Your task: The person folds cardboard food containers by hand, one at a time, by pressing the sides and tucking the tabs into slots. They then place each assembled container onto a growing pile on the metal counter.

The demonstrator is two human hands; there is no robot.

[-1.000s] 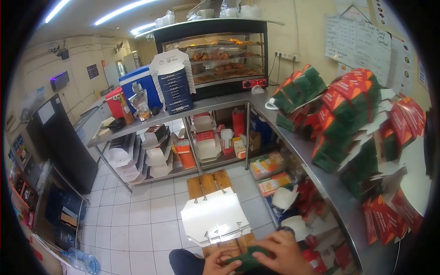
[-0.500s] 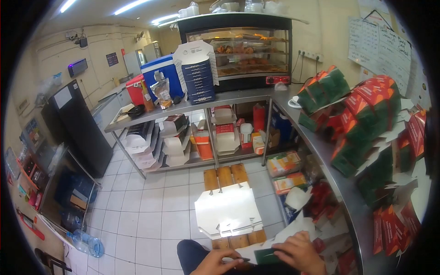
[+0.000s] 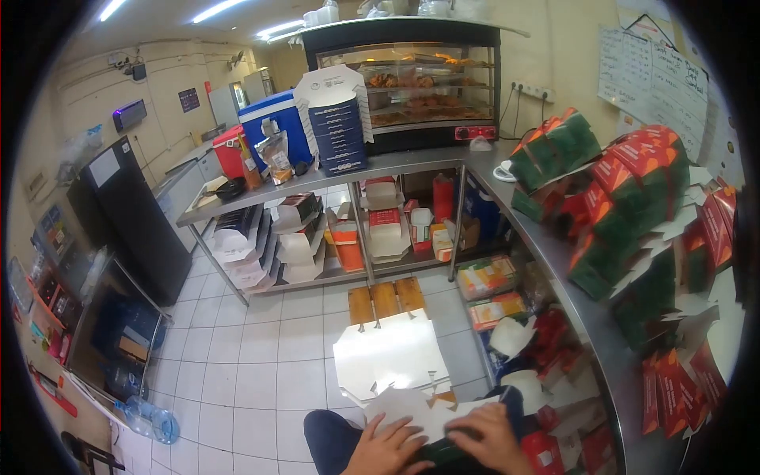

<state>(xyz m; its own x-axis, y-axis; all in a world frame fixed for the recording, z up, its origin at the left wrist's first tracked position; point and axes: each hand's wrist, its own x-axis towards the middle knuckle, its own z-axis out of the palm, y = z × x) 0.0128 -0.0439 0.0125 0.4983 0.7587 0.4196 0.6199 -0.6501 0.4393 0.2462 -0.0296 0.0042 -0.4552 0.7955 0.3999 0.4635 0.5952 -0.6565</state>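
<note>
A white cardboard carton (image 3: 408, 410) with a dark green side lies over my lap, its white inner face turned up. My left hand (image 3: 386, 448) rests on its left part with the fingers spread. My right hand (image 3: 492, 440) grips the right part, fingers bent over the board; the lower edge is partly hidden by both hands. Just beyond, a stack of flat white carton blanks (image 3: 388, 352) lies on a slatted wooden stool (image 3: 385, 299).
Folded red and green cartons (image 3: 633, 198) are heaped on the steel counter (image 3: 554, 257) at my right. More cartons (image 3: 385, 229) fill the shelf ahead. A glass food warmer (image 3: 419, 87) and stacked dark blue boxes (image 3: 339, 134) stand on the far counter. Water bottles (image 3: 162, 427) lie at left.
The carton has turned so more of its white inside faces up and less green shows. My left hand has gone from pinching its edge to lying spread on it.
</note>
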